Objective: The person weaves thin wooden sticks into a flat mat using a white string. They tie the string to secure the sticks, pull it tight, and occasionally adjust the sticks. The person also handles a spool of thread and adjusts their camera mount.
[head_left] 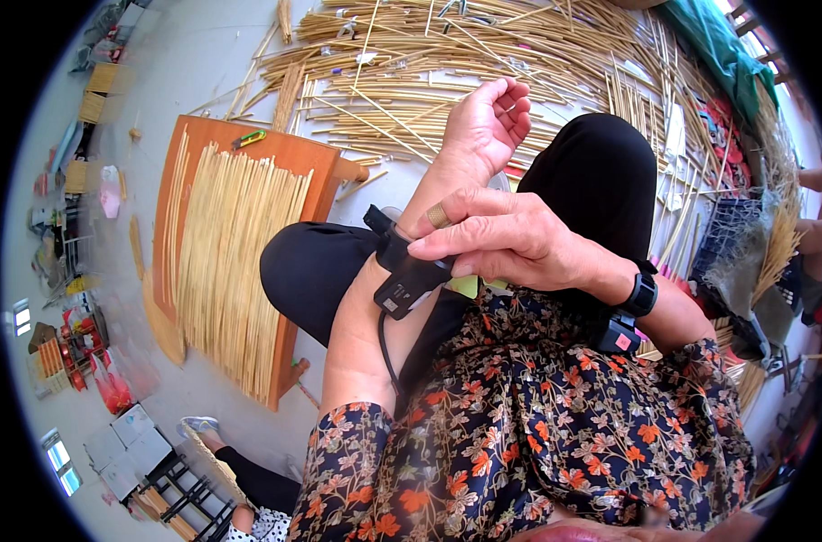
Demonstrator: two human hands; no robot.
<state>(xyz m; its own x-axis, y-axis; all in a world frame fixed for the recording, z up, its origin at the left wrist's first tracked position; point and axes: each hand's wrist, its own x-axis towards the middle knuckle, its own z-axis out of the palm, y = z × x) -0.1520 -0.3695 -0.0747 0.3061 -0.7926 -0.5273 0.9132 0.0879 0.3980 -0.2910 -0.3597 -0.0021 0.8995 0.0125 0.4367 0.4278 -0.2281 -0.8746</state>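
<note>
A small black box-shaped device (409,287) is strapped round my left forearm, with a black cable running down from it. My right hand (524,237) reaches across and grips the device's upper end between thumb and fingers. A tan ribbed band (439,215) circles one of its fingers. Beyond, my left hand (490,126) is turned palm up, its fingers curled in with nothing in them. On my right wrist sits a black watch-like band (643,291), and another black device (617,334) is by that forearm.
An orange-brown wooden board (289,161) at the left bears a row of pale straw stalks (239,262) and a green cutter knife (249,139). Many long stalks (402,54) cover the floor ahead. A blue crate (729,237) stands at right; another person's leg (257,470) shows lower left.
</note>
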